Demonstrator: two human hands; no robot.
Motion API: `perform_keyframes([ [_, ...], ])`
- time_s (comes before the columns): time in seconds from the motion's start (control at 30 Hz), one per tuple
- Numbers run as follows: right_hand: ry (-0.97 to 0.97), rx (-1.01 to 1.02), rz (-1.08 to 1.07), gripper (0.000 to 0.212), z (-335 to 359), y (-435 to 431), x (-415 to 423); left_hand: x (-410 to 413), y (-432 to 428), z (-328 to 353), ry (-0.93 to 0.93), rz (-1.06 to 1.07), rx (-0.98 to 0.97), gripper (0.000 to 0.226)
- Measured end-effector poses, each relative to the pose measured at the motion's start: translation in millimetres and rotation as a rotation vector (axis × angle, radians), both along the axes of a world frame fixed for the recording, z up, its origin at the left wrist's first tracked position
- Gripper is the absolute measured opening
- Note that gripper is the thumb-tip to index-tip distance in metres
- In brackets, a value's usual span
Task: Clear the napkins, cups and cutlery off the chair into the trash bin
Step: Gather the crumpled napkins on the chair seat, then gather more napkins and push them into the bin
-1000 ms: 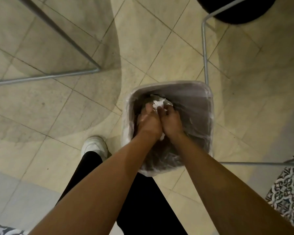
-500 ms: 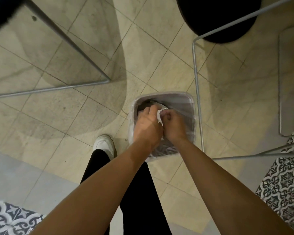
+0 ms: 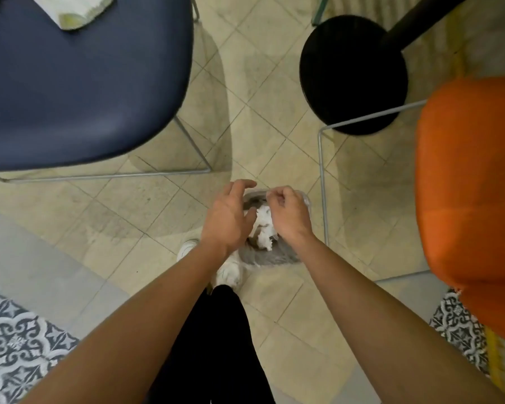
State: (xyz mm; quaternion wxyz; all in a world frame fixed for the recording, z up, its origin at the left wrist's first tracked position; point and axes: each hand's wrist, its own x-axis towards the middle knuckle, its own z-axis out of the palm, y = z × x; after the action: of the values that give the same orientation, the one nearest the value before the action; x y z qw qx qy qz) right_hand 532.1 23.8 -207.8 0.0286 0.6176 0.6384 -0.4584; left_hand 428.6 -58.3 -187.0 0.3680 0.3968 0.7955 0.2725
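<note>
Hovering above the trash bin (image 3: 268, 256), the left hand (image 3: 229, 220) has its fingers spread wide and holds nothing. The right hand (image 3: 289, 217) is loosely curled, and I cannot tell whether its thumb and forefinger pinch the liner rim. Between them a crumpled napkin (image 3: 264, 228) lies inside the bin. Farther off, on the blue chair (image 3: 85, 83), a stack of folded napkins (image 3: 73, 8) sits at the seat's far edge, partly cut off. It looks light, soft and apt to fan apart, so pinching the whole stack across its folded edge seems safest.

Orange chair (image 3: 473, 185) right; black round table base (image 3: 353, 74) beyond; patterned tiles (image 3: 18, 345) lower left.
</note>
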Motion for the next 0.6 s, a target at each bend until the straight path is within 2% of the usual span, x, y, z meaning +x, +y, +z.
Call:
perform_keyframes([
  [0.3, 0.081, 0.208, 0.17, 0.023, 48, 3, -54, -51, -22, 43, 0.092, 0.152, 0.091, 0.04],
  [0.6, 0.159, 0.276, 0.308, 0.02, 77, 16, -124, -125, -31, 69, 0.133, 0.301, 0.155, 0.044],
])
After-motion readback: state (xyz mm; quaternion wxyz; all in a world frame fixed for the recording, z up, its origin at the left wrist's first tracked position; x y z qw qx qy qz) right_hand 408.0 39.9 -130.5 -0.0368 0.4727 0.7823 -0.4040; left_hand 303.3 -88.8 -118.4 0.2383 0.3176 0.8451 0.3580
